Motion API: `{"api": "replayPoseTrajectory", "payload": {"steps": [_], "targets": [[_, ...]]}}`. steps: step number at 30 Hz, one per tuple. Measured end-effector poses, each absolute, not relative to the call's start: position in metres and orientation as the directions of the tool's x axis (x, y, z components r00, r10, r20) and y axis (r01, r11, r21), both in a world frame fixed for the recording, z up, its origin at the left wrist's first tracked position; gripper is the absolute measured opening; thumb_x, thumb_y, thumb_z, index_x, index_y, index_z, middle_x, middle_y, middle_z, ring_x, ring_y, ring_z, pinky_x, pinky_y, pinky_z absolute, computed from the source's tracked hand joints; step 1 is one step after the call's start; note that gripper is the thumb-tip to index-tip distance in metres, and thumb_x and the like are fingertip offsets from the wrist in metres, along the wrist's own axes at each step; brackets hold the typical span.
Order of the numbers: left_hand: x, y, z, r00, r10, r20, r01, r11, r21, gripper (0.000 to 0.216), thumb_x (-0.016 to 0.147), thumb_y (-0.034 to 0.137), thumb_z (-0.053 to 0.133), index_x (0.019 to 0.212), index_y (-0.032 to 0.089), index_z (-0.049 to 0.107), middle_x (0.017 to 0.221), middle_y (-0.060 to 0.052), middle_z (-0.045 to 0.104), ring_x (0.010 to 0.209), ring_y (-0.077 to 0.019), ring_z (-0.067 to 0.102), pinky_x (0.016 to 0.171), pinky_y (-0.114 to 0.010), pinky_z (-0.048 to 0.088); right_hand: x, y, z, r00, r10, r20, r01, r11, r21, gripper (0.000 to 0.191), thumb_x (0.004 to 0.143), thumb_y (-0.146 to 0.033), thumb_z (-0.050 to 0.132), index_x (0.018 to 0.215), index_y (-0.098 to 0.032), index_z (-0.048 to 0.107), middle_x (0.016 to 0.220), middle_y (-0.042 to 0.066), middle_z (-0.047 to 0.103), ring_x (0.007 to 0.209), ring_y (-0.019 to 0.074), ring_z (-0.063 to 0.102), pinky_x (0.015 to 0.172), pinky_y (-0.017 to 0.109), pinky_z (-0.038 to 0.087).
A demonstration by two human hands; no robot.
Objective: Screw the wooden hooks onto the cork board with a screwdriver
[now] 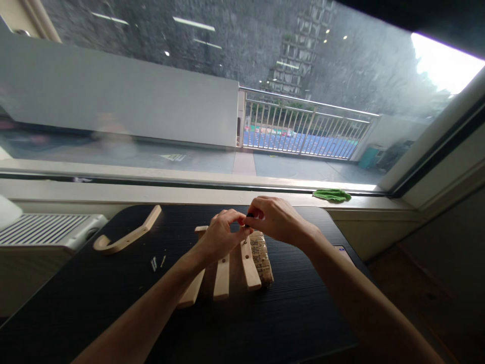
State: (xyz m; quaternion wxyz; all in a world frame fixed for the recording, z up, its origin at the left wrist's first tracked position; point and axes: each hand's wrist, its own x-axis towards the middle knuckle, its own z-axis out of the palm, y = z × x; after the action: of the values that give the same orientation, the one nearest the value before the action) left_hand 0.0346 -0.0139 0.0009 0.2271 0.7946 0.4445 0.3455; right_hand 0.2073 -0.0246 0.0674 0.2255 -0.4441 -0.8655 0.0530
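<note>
My right hand (pixel 276 220) is closed in a pinch on a small black-handled tool (pixel 249 216), probably a screwdriver; most of it is hidden by fingers. My left hand (pixel 223 235) meets it from the left, thumb and fingers pinched around the tool's lower end. Just beneath is a pale wooden piece (pixel 250 270) with a dark hole, and a thin metal shaft or screw stands at its upper part. This piece lies against a brown ridged block (pixel 264 260). To its left are a second wooden piece (pixel 222 280) and a third wooden piece (pixel 193 293), partly under my left arm.
A hook-shaped wooden piece (pixel 127 244) lies on the black table (pixel 299 308) at the far left. Several small screws (pixel 153 264) rest nearby. A phone-like object (pixel 344 253) sits at the right edge. Beyond are the windowsill with a green cloth (pixel 332 195) and a white radiator (pixel 49 230).
</note>
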Motion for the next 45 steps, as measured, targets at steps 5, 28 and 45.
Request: {"api": "replayPoseTrajectory", "payload": {"steps": [5, 28, 45], "targets": [[0.035, -0.013, 0.002, 0.393, 0.847, 0.358, 0.555, -0.529, 0.642, 0.013, 0.078, 0.033, 0.056, 0.081, 0.023, 0.062, 0.087, -0.001, 0.061, 0.088, -0.0184, 0.052, 0.077, -0.031, 0.042, 0.212, -0.025, 0.069, -0.601, 0.713, 0.362, 0.632, 0.701, -0.331, 0.018, 0.085, -0.024, 0.051, 0.097, -0.019, 0.063, 0.089, 0.002, 0.061, 0.072, 0.0091, 0.052, 0.063, 0.021, 0.034], [0.038, -0.015, 0.002, 0.402, 0.840, 0.363, 0.571, -0.541, 0.617, 0.016, 0.077, 0.032, 0.057, 0.089, 0.024, 0.064, 0.085, 0.000, 0.062, 0.084, -0.0178, 0.052, 0.078, -0.031, 0.041, 0.210, -0.022, 0.067, -0.552, 0.752, 0.359, 0.696, 0.653, -0.297, 0.022, 0.084, -0.034, 0.054, 0.082, -0.015, 0.065, 0.073, 0.002, 0.059, 0.064, 0.0088, 0.048, 0.057, 0.021, 0.031], [0.037, -0.013, 0.000, 0.393, 0.843, 0.366, 0.574, -0.536, 0.618, 0.015, 0.079, 0.032, 0.055, 0.086, 0.023, 0.064, 0.086, -0.001, 0.063, 0.086, -0.0182, 0.053, 0.080, -0.031, 0.041, 0.210, -0.021, 0.065, -0.519, 0.782, 0.346, 0.721, 0.617, -0.314, 0.021, 0.083, -0.034, 0.055, 0.085, -0.015, 0.063, 0.078, 0.002, 0.061, 0.065, 0.0090, 0.049, 0.057, 0.021, 0.031]]}}
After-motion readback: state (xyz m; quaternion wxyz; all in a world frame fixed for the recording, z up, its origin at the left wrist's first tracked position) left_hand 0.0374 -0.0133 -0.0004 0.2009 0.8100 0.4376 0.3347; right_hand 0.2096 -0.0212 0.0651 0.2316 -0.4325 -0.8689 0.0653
